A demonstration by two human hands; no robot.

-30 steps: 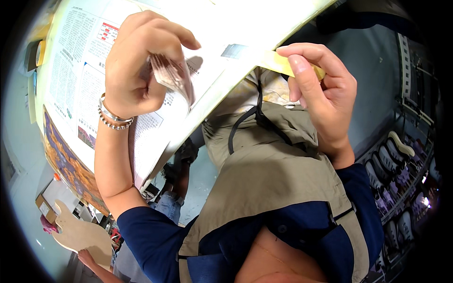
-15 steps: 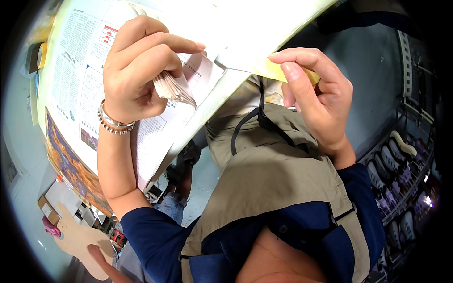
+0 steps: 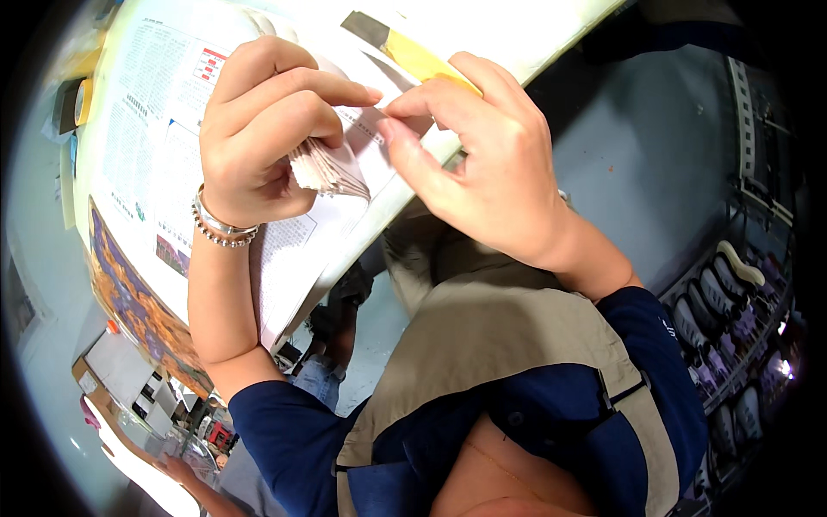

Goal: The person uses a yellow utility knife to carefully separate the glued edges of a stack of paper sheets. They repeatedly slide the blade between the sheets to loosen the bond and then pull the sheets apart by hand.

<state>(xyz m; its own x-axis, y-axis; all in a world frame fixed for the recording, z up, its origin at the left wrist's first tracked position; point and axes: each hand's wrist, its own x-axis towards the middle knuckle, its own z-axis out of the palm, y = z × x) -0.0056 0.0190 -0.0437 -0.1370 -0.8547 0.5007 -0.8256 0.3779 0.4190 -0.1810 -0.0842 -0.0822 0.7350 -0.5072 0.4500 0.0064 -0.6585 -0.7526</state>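
Observation:
My left hand (image 3: 258,129) is closed around a stack of thin, pale, layered pieces (image 3: 329,171), whose ragged edges stick out below the fingers. What the pieces are made of I cannot make out. My right hand (image 3: 500,159) has come in close beside it, thumb and index finger pinching near the left fingertips at the stack's far edge. Tucked in the right hand is a flat tool with a yellow handle (image 3: 413,56) and a dark flat blade (image 3: 366,28), pointing up and to the left over the table. Printed newspaper (image 3: 155,60) lies under both hands.
The white table's edge (image 3: 560,60) runs diagonally beneath my hands. A yellow tape roll (image 3: 83,102) is at the far left. Racks of shoes (image 3: 715,293) stand at the right. At lower left, another person's hand (image 3: 183,474) touches a pale curved sheet (image 3: 142,461).
My right hand has moved left to meet the left hand, and the yellow-handled tool has swung upward. My left hand has barely shifted. The other person's pale sheet has tilted.

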